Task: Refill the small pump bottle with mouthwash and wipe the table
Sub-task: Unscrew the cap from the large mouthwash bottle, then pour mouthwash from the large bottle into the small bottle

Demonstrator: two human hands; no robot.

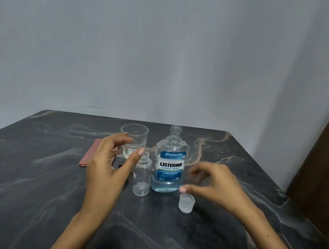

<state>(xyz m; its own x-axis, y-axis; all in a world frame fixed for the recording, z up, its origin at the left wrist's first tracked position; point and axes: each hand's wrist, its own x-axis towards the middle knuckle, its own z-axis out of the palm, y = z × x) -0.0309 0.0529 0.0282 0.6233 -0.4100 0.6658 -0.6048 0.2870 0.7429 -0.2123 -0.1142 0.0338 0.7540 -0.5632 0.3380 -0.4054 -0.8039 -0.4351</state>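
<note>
A small clear bottle [142,177] stands empty and without its pump on the dark marble table [34,172]. Right of it stands the uncapped mouthwash bottle [169,165], with blue liquid low inside. Its clear cap [186,203] rests on the table in front of it. My left hand [109,163] hovers just left of the small bottle, fingers apart, thumb near its neck, holding nothing. My right hand [215,187] hovers just above and right of the cap, fingers spread, thumb tip close to the cap. A black object [119,166] shows behind my left hand, mostly hidden.
A clear drinking glass [134,139] stands behind the small bottle. A folded pink cloth [90,155] lies to the left, partly behind my left hand. A grey wall rises behind the table and a brown panel [324,169] stands at the right.
</note>
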